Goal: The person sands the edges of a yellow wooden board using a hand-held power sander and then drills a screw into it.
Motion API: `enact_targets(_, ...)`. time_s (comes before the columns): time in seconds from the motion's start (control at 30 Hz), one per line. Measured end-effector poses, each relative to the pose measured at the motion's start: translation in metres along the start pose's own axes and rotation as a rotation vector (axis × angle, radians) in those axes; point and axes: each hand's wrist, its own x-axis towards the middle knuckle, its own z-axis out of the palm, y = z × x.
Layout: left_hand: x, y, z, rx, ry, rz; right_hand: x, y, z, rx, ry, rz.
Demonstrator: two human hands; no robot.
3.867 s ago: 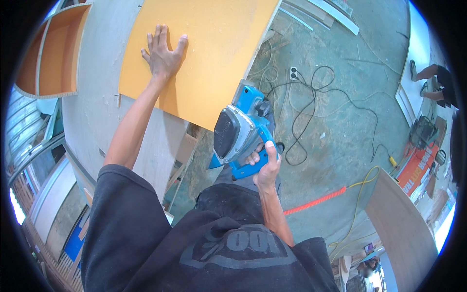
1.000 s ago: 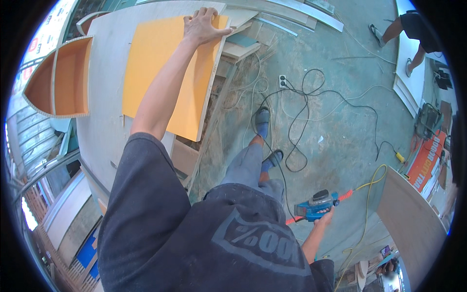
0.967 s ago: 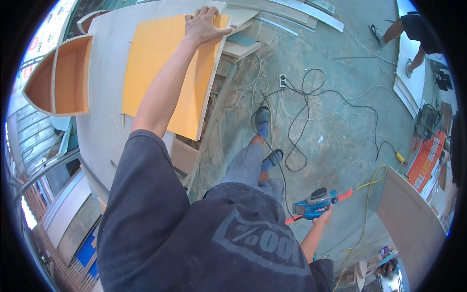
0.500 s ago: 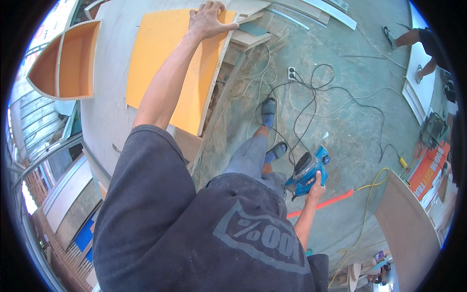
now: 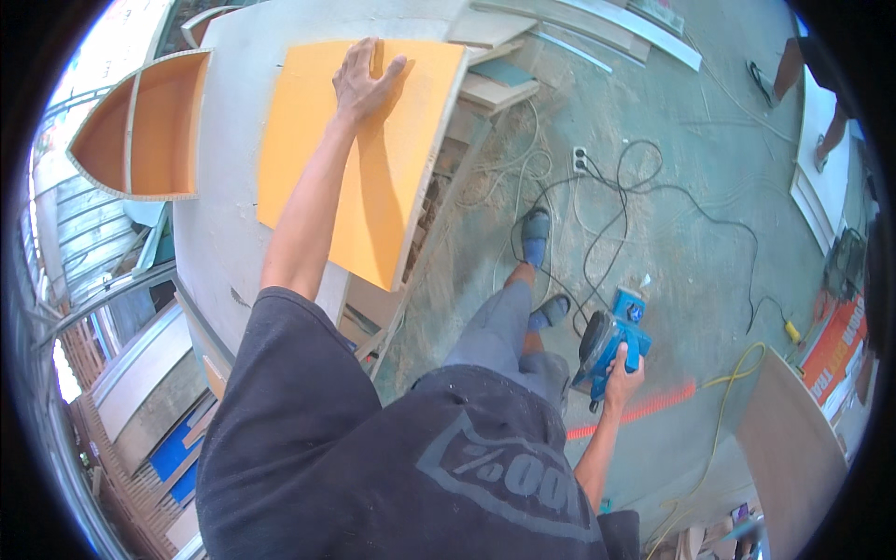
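Yellow flat board [image 5: 401, 159]: at right edge of pale grey wide table [image 5: 233, 121]; likely stiff, slick; hold by edges.
Left hand [image 5: 362, 91]: spread near board's far edge.
Blue-and-black power planer [image 5: 603, 340]: beyond table; likely heavy; take by handle [image 5: 637, 348].
Right hand [image 5: 623, 375]: wrapped around handle.

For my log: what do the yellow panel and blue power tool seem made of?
Yellow panel: probably wood board, smooth coating or laminate; even yellow face, pale edge.
Blue power tool: likely mostly plastic, slightly shiny; rounded, moulded-looking blue body.
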Motion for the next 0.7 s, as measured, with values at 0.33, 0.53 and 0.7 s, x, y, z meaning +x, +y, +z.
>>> enact_targets(0.33,-0.097,-0.016,-0.036,-0.022,-0.13,-0.117,-0.028,-0.037,0.033,-0.189,-0.171,-0.15)
enact_targets(0.53,-0.308,0.002,-0.119,-0.072,-0.031,-0.31,-0.052,-0.096,0.026,-0.538,-0.412,-0.526)
enact_targets(0.7,-0.509,0.08,-0.178,-0.202,0.101,-0.59,-0.104,-0.152,0.016,-0.679,-0.637,-0.705)
